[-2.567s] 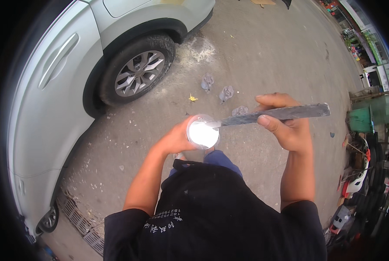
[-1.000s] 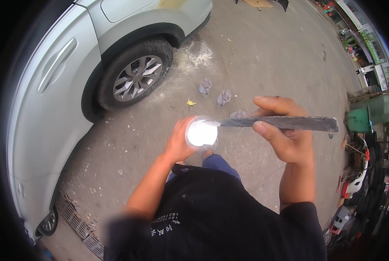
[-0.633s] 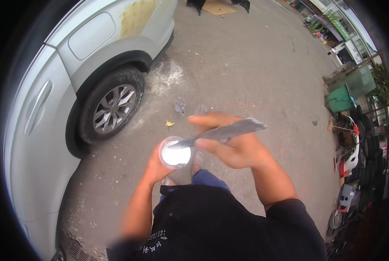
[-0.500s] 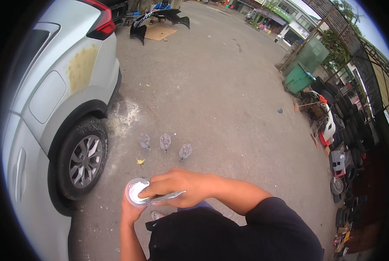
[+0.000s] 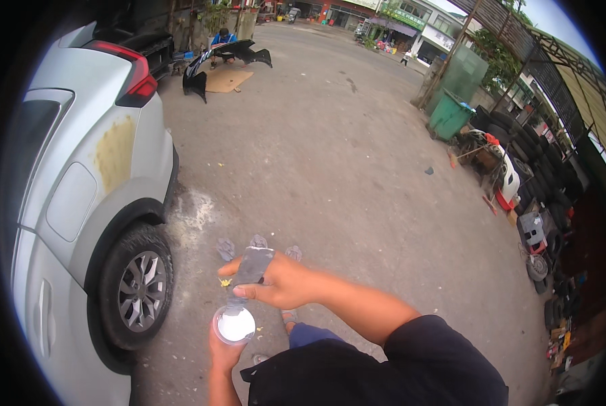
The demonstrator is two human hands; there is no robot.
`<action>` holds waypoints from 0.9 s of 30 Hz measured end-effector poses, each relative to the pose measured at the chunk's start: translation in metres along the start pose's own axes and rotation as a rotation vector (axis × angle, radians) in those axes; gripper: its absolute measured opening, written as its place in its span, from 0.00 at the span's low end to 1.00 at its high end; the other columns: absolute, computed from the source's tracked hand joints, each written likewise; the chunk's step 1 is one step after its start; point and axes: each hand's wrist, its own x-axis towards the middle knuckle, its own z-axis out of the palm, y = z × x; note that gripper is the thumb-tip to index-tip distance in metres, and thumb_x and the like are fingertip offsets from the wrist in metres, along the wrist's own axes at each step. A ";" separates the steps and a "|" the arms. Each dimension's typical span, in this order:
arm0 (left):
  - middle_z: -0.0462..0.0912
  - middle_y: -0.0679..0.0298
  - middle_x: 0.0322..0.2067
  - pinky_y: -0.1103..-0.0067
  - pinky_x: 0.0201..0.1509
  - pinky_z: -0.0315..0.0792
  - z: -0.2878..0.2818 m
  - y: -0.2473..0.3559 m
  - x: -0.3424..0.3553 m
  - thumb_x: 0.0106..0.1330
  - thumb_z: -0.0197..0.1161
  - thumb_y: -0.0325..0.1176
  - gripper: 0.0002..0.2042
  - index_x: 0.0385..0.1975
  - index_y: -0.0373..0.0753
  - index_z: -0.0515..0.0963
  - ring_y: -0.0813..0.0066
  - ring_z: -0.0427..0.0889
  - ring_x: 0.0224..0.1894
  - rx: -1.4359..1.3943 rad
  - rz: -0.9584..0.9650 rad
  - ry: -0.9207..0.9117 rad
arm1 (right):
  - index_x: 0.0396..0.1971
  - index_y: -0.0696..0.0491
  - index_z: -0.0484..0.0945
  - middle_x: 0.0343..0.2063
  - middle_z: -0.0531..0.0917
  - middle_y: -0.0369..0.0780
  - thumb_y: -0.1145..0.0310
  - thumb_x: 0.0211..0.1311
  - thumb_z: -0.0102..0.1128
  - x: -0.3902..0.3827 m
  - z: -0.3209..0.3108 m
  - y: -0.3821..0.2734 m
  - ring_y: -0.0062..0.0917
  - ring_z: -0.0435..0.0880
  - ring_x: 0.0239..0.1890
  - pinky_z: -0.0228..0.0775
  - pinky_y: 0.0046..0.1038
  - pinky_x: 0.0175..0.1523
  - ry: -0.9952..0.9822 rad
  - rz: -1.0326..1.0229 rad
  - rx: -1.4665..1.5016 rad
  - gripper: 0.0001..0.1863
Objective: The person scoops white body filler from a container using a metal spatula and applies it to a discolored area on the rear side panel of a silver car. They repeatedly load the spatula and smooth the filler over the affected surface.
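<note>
My left hand [image 5: 226,352] is wrapped round a clear plastic cup [image 5: 216,322], held upright, with a smooth white substance [image 5: 236,325] inside. Just above and beyond the cup, my right hand [image 5: 283,281] grips a thin dark grey flat piece [image 5: 254,265], thumb on top and fingers behind. White smears line the far edge of that piece. Its lower end comes down by the cup's rim; whether they touch, I cannot tell. To the left stands a white car [image 5: 73,135] with a yellowish sanded patch [image 5: 115,153] above its rear wheel [image 5: 139,291].
Three small grey shapes [image 5: 226,249] lie on the ground beyond my hands. A person [image 5: 223,38] crouches by a black bumper [image 5: 195,80] and cardboard [image 5: 230,81] at the far left. A green bin [image 5: 450,116] and stacked tyres [image 5: 526,159] line the right side.
My right hand has lifted out of the cup with the grey piece, now turned flat-side up. The cup sits lower and further right in the picture, and the view has tilted upward.
</note>
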 end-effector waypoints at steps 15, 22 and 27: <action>0.77 0.57 0.49 0.71 0.56 0.71 -0.001 0.006 0.017 0.44 0.76 0.28 0.35 0.55 0.35 0.68 0.67 0.78 0.51 -0.046 0.127 -0.051 | 0.53 0.54 0.76 0.44 0.81 0.48 0.68 0.63 0.60 -0.010 0.012 -0.009 0.42 0.82 0.43 0.73 0.37 0.49 -0.299 -0.357 -0.104 0.19; 0.77 0.57 0.49 0.71 0.56 0.71 0.007 0.009 0.016 0.42 0.77 0.27 0.36 0.55 0.34 0.68 0.66 0.78 0.50 -0.031 0.071 0.026 | 0.53 0.53 0.77 0.45 0.82 0.45 0.67 0.64 0.60 0.010 0.006 -0.015 0.38 0.81 0.47 0.72 0.37 0.50 -0.131 -0.342 -0.102 0.18; 0.77 0.57 0.49 0.71 0.56 0.71 -0.005 0.011 0.014 0.43 0.77 0.27 0.36 0.56 0.35 0.68 0.66 0.78 0.51 -0.060 0.087 0.042 | 0.50 0.55 0.78 0.47 0.81 0.46 0.69 0.61 0.62 -0.010 -0.010 -0.001 0.38 0.81 0.50 0.72 0.37 0.54 -0.274 -0.368 0.106 0.18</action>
